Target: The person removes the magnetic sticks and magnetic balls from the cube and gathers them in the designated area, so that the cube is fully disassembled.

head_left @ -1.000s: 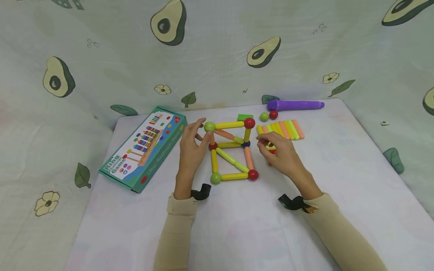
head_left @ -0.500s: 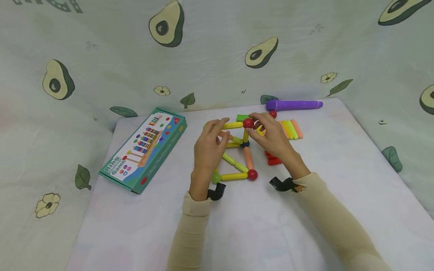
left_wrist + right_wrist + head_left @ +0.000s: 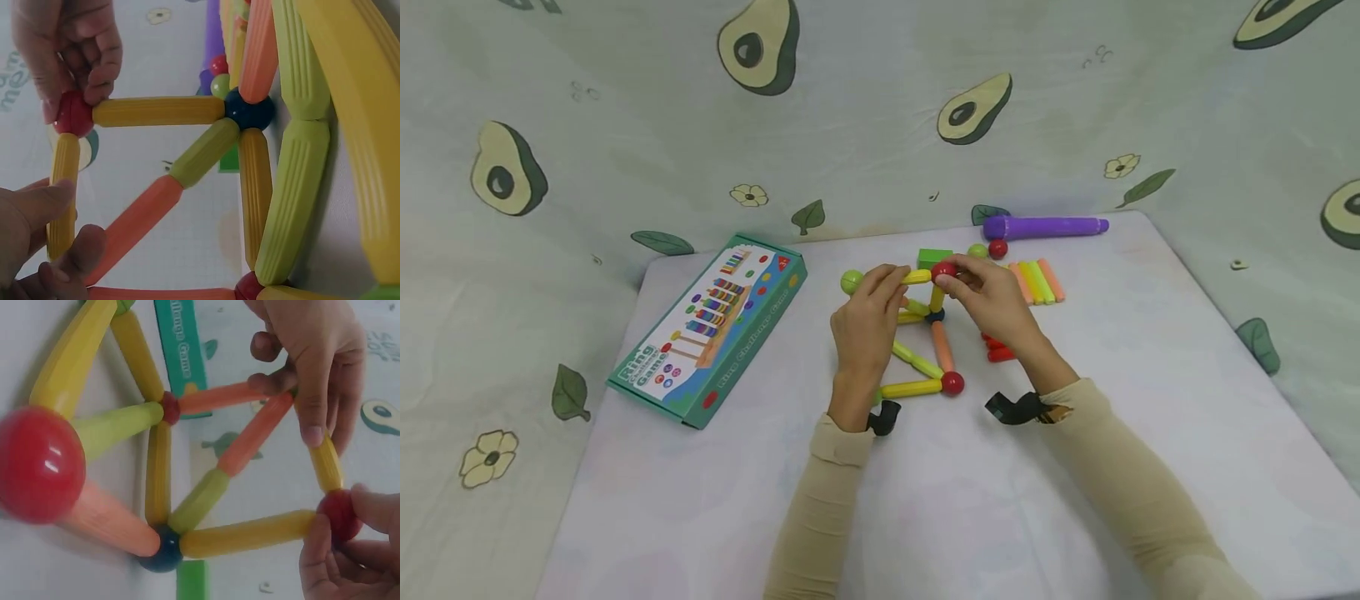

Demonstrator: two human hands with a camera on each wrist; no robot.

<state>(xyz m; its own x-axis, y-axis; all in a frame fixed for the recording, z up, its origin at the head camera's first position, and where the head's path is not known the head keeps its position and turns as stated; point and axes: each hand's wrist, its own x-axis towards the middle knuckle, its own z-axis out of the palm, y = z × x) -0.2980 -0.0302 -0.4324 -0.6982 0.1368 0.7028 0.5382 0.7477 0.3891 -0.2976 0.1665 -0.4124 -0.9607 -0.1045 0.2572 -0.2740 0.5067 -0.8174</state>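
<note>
A frame of magnetic rods and balls stands on the table, its upper square raised. My left hand (image 3: 867,325) pinches the yellow rod (image 3: 63,194) along the top between thumb and fingers. With its fingertips my right hand (image 3: 1000,307) grips the red ball (image 3: 339,514) at the top corner, where that rod meets a yellow upright (image 3: 250,533). The upright runs down to a dark blue ball (image 3: 249,109). An orange rod (image 3: 134,228) and a lime rod (image 3: 205,153) form the diagonal. At the top left is a green ball (image 3: 852,282); my left hand hides part of the frame in the head view.
Loose orange, yellow and lime rods (image 3: 1036,282) lie in a row to the right, with red rods (image 3: 1000,354) nearer. Behind are a purple stick-like object (image 3: 1045,227), a green block (image 3: 935,258), and loose green and red balls (image 3: 997,249). A game box (image 3: 707,329) lies left.
Both hands have moved in to the top rod: the left went right from beside the green ball, the right went up and left from the loose rods to the red corner ball.
</note>
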